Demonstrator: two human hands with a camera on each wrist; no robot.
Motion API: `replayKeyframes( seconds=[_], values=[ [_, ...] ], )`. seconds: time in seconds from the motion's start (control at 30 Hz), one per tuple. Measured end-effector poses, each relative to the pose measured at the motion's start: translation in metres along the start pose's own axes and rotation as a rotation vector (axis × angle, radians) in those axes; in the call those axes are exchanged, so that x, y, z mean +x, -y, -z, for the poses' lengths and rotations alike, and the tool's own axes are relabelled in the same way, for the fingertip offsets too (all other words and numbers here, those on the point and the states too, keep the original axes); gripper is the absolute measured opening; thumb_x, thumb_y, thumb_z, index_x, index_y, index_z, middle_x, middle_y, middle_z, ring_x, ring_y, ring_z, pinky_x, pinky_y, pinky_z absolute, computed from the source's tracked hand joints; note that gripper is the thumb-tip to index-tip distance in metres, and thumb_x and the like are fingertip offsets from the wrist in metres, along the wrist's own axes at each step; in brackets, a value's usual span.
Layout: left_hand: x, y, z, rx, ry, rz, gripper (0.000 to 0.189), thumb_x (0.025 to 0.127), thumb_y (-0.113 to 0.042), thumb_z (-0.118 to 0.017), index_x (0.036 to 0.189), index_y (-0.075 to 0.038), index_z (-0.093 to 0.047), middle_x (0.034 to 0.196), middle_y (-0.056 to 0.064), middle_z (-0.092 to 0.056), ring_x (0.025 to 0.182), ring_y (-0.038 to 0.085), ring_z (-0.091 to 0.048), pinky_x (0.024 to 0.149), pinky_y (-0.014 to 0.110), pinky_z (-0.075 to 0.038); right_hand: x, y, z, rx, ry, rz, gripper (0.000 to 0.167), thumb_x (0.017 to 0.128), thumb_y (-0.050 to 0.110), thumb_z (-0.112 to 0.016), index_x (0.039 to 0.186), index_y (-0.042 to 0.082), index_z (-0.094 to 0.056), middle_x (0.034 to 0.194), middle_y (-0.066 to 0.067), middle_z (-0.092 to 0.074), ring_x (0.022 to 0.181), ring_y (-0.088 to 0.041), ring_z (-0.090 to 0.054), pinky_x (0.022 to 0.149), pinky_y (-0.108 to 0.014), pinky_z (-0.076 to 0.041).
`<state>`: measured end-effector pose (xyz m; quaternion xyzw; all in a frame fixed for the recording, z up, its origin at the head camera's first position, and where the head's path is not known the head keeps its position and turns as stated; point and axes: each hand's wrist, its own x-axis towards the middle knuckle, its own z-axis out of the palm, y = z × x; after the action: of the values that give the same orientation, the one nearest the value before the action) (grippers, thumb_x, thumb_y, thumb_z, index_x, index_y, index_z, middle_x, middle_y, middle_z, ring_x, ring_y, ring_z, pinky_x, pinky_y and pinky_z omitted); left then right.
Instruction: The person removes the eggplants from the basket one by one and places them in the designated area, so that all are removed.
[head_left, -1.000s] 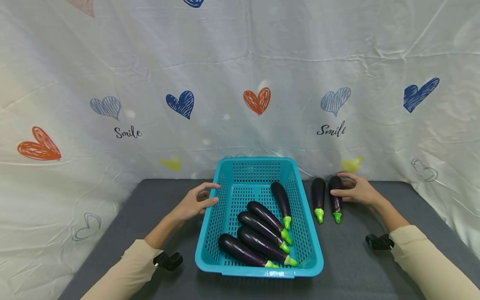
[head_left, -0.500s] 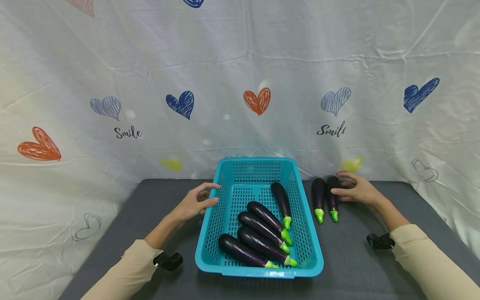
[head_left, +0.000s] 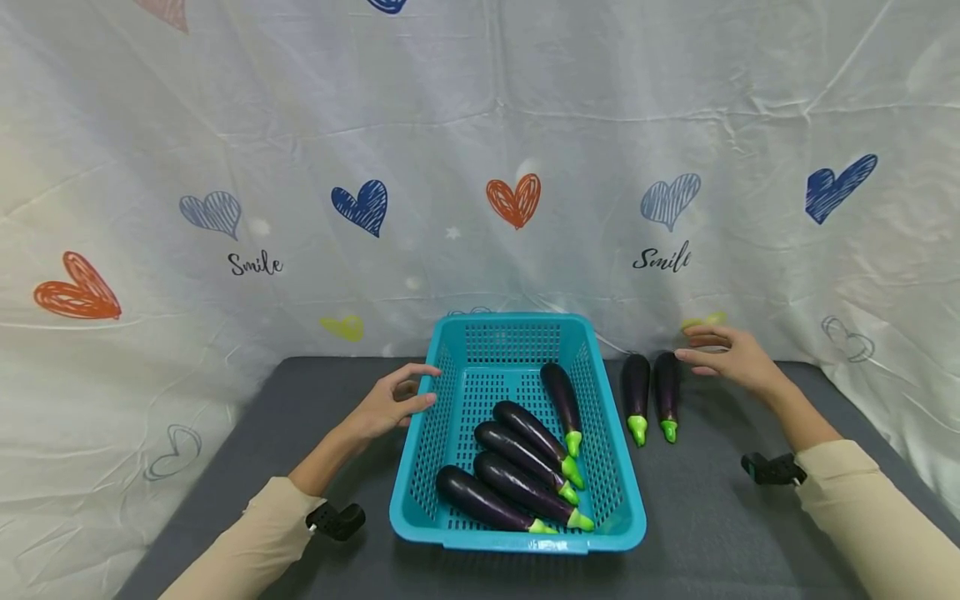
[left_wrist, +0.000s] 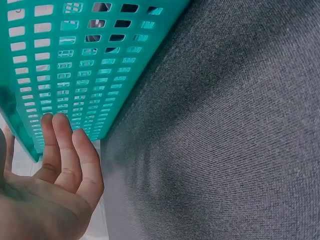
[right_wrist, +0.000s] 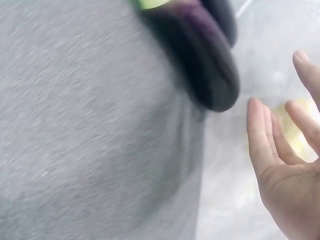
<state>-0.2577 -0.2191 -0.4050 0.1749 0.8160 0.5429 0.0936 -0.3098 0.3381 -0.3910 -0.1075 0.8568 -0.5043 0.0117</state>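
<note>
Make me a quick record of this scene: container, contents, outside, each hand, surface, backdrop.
Container: blue basket
Contents: five eggplants
Outside: two eggplants, side by side, right of the basket
Left hand: at the basket's left rim
Right hand: near the rightmost eggplant, holding nothing
Surface: dark gray tabletop
Backdrop: white sheet with hearts

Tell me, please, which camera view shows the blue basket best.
The head view: it shows the basket's whole outline from above, with five eggplants inside. The left wrist view shows only part of its side, up close beside the left hand. The right wrist view shows none of it.
</note>
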Motion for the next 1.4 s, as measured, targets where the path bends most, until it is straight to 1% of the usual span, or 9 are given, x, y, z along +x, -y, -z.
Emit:
replayKeyframes(
  seconds=[0.03,0.1,0.3,0.53,0.77,0.83,1.03,1.23,1.4],
  values=[
    [0.0,0.0,0.0,0.001,0.001,0.0,0.044,0.103,-0.029,-0.064,0.145,-0.018,-0.054,0.133,0.017,-0.056,0.101,0.031,-0.052,0.079,0.048,-0.048,0.001,0.002,0.001,0.004,-0.011,0.014,0.069,0.098,0.029,-0.073,0.148,-0.008,-0.042,0.142,-0.036,-0.042,0.099,-0.004,-0.064,0.086,-0.042,-0.055],
    [0.001,0.0,0.0,0.004,-0.001,0.001,0.045,0.103,-0.029,-0.065,0.145,-0.019,-0.054,0.137,0.017,-0.054,0.105,0.03,-0.053,0.079,0.047,-0.048,0.003,0.008,0.001,0.012,-0.03,0.038,0.067,0.098,0.028,-0.072,0.147,-0.008,-0.043,0.141,-0.034,-0.044,0.098,0.0,-0.062,0.085,-0.039,-0.055],
    [0.002,-0.001,-0.001,-0.006,0.003,-0.001,0.045,0.104,-0.028,-0.064,0.146,-0.018,-0.053,0.13,0.018,-0.057,0.1,0.032,-0.052,0.079,0.049,-0.048,0.011,0.031,-0.008,0.04,-0.061,0.071,0.065,0.097,0.031,-0.074,0.144,-0.005,-0.049,0.14,-0.026,-0.05,0.103,-0.009,-0.065,0.085,-0.038,-0.055],
    [0.001,-0.001,-0.001,0.006,-0.005,0.01,0.045,0.103,-0.03,-0.066,0.145,-0.021,-0.054,0.143,0.017,-0.05,0.122,0.034,-0.052,0.085,0.048,-0.051,0.019,0.061,-0.026,0.108,-0.015,0.152,0.057,0.098,0.022,-0.073,0.143,-0.005,-0.05,0.14,-0.025,-0.051,0.104,-0.008,-0.065,0.085,-0.037,-0.055],
    [0.002,-0.001,-0.003,-0.007,-0.001,-0.003,0.045,0.103,-0.029,-0.065,0.146,-0.02,-0.054,0.125,0.016,-0.06,0.1,0.031,-0.055,0.08,0.046,-0.05,0.024,0.077,-0.043,0.152,0.073,0.25,0.053,0.1,0.011,-0.069,0.141,-0.012,-0.047,0.138,-0.033,-0.049,0.106,-0.013,-0.065,0.084,-0.037,-0.056],
    [0.001,-0.001,-0.003,-0.006,-0.002,-0.003,0.045,0.103,-0.029,-0.065,0.146,-0.02,-0.054,0.124,0.015,-0.06,0.1,0.031,-0.055,0.08,0.046,-0.051,0.026,0.08,-0.047,0.167,0.085,0.254,0.053,0.099,0.011,-0.07,0.141,-0.012,-0.048,0.137,-0.033,-0.049,0.106,-0.014,-0.065,0.084,-0.039,-0.056],
    [0.001,-0.001,-0.003,-0.006,-0.008,0.009,0.045,0.103,-0.03,-0.066,0.145,-0.021,-0.054,0.139,0.015,-0.055,0.122,0.033,-0.052,0.085,0.047,-0.051,0.032,0.091,-0.058,0.174,0.105,0.232,0.056,0.098,0.014,-0.072,0.142,-0.01,-0.048,0.139,-0.031,-0.05,0.107,-0.016,-0.065,0.086,-0.041,-0.055],
    [-0.001,-0.002,-0.002,-0.006,-0.01,0.014,0.046,0.102,-0.03,-0.066,0.145,-0.021,-0.054,0.144,0.018,-0.05,0.129,0.038,-0.047,0.085,0.049,-0.051,0.041,0.109,-0.071,0.198,0.137,0.233,0.054,0.098,0.012,-0.072,0.142,-0.009,-0.049,0.138,-0.032,-0.05,0.109,-0.021,-0.064,0.087,-0.04,-0.055],
    [-0.003,-0.002,-0.001,-0.004,-0.012,0.014,0.046,0.102,-0.03,-0.067,0.145,-0.021,-0.054,0.152,0.019,-0.041,0.139,0.041,-0.038,0.089,0.054,-0.05,0.051,0.124,-0.088,0.253,0.175,0.251,0.051,0.098,0.006,-0.071,0.14,-0.011,-0.049,0.138,-0.034,-0.049,0.11,-0.028,-0.064,0.09,-0.048,-0.053]
  ],
)
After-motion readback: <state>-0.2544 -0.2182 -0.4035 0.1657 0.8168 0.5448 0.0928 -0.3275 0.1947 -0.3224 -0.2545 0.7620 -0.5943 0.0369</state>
